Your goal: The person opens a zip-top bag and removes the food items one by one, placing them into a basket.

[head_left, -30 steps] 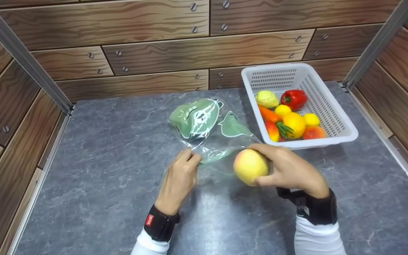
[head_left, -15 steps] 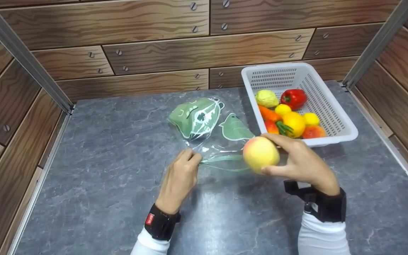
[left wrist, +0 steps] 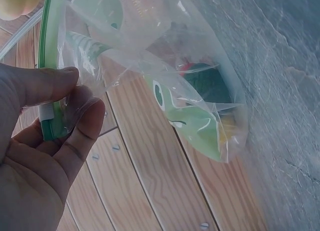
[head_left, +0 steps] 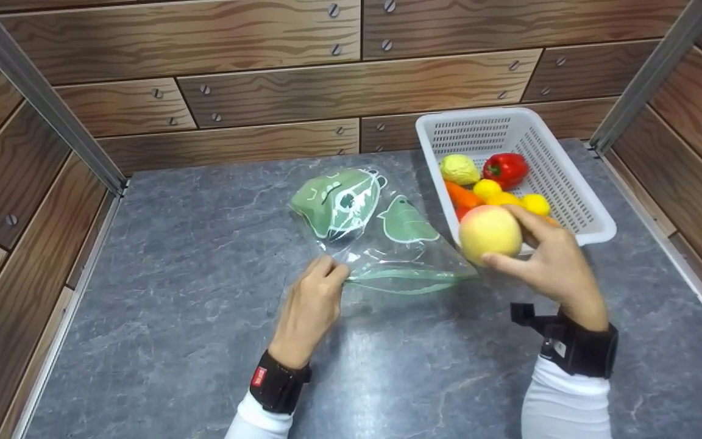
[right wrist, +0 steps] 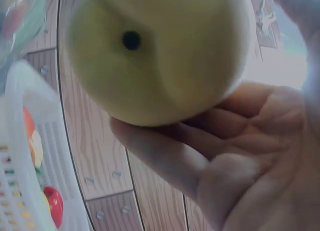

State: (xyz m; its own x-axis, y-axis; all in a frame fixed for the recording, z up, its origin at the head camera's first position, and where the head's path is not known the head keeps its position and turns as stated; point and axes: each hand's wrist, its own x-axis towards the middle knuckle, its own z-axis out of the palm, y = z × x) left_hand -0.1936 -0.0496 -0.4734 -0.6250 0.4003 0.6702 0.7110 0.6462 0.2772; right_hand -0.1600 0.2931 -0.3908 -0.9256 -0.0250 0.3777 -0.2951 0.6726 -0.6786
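A clear zip bag with green cartoon prints lies on the table, its green-edged mouth towards me. My left hand pinches the left end of that mouth between thumb and fingers; the left wrist view shows the green zip strip there. Through the film, dark green, red and yellow patches show, too unclear to name. My right hand grips a yellow peach with a pink blush, held in front of the basket's near left corner. Its crease and a dark stem hole face the right wrist camera.
A white plastic basket stands at the back right, holding a red bell pepper, a carrot, a pale yellow-green wrinkled vegetable and several yellow fruits. Wood-patterned walls close off the back and sides.
My right hand has carried the peach away from the bag's mouth, to the right and back towards the basket. The bag's right corner now shows. My left hand has stayed in place.
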